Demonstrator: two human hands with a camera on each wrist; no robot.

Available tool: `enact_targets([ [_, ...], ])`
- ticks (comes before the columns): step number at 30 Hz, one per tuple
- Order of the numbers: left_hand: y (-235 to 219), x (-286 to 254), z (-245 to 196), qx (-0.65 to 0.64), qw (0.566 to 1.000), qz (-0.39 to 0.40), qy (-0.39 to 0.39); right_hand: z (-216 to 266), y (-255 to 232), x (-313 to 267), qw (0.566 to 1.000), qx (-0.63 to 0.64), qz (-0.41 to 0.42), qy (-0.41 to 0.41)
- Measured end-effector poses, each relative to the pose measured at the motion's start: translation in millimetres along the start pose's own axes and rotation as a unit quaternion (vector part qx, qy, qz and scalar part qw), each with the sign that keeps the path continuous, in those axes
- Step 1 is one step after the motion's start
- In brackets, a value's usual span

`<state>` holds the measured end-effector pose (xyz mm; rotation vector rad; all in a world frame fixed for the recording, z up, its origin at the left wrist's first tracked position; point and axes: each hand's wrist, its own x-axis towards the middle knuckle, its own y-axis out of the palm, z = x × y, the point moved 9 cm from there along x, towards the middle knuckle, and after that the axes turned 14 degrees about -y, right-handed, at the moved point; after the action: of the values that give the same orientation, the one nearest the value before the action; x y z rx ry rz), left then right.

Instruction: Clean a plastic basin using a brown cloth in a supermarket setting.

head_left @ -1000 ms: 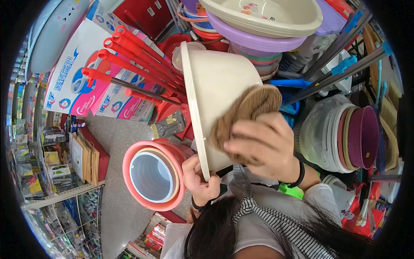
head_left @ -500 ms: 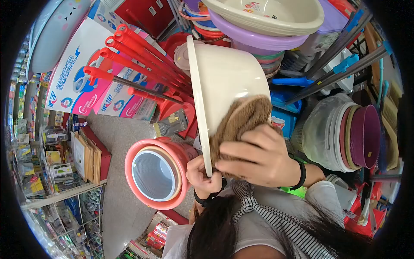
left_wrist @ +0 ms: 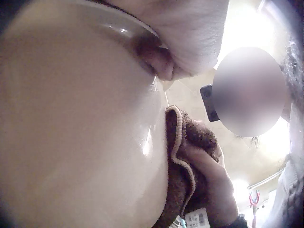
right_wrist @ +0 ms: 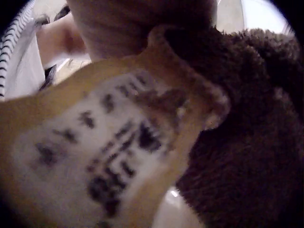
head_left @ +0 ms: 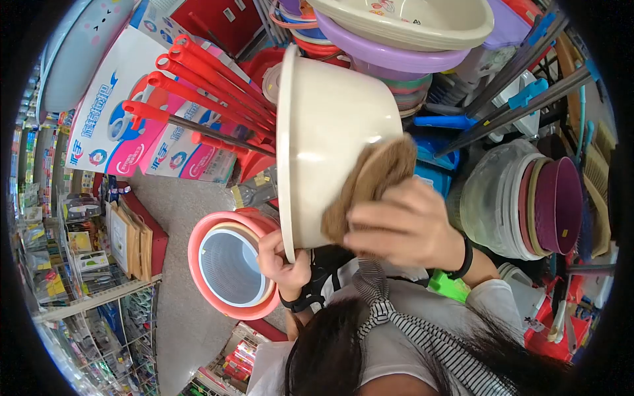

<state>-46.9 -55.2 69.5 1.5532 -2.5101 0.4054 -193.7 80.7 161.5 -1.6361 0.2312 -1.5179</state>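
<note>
A cream plastic basin is held on its side in the head view, its rim to the left and outer wall to the right. My left hand grips the rim at its lower end, thumb on one side and fingers on the other. Against the basin's outer wall lies a folded brown towel, which my right hand holds, its fingers blurred. In the left wrist view the towel bears a pale stitched edge. Close up in the right wrist view, a yellow-edged printed label hangs by the brown pile.
Left of the basin, a pink tub with a pale blue basket inside stands on the floor. Red-handled poles lean before printed boxes. Stacked basins rise behind, buckets lie to the right, and shelves line the left.
The basin and my left hand have shifted left since half a second ago, after a small shift right before that. My right hand and the towel slid down the wall, then up a little.
</note>
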Motion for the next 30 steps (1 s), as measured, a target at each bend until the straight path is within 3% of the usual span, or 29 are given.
enact_targets([
  [2, 5, -1, -2, -0.028, 0.999, -0.002, -0.021, -21, -11, 1, 0.998, -0.028, 0.001, 0.048],
  [4, 9, -2, -3, -0.056, 0.998, -0.003, -0.034, -50, -29, -1, 0.988, -0.026, -0.083, 0.125],
  [6, 8, -2, -3, -0.044, 0.998, -0.017, -0.041, -53, -30, -6, 0.981, -0.035, -0.121, 0.15],
  [9, 1, -1, -1, 0.031, 0.999, -0.01, -0.001, -23, -14, -11, 0.994, -0.033, -0.057, 0.085],
  [13, -7, 7, 4, 0.061, 0.998, 0.016, -0.028, -6, -4, -13, 0.999, -0.008, -0.025, 0.028],
  [15, 15, 6, 4, 0.111, 0.977, 0.175, -0.045, -12, -7, -9, 0.999, 0.012, -0.006, 0.036],
  [16, 19, 6, -4, 0.11, 0.978, 0.174, -0.044, -12, -6, -9, 0.999, 0.01, -0.006, 0.034],
  [19, 15, 10, -25, -0.017, 0.993, 0.07, -0.093, -3, -2, -10, 1.0, -0.008, -0.001, 0.024],
  [22, 6, 6, -18, -0.062, 0.983, 0.056, -0.161, 8, 5, -11, 0.999, 0.028, 0.018, -0.008],
  [23, 7, 4, -19, -0.04, 0.979, 0.086, -0.182, 10, 6, -10, 0.998, 0.047, 0.026, -0.014],
  [24, 9, 4, -19, -0.039, 0.979, 0.086, -0.183, 12, 7, -9, 0.997, 0.065, 0.034, -0.02],
  [26, -3, 5, -19, 0.074, 0.981, -0.049, -0.175, 6, 1, -3, 0.996, 0.08, 0.031, -0.018],
  [30, 10, -6, -19, 0.065, 0.99, -0.087, -0.088, -20, -18, 7, 0.994, 0.072, -0.053, 0.058],
])
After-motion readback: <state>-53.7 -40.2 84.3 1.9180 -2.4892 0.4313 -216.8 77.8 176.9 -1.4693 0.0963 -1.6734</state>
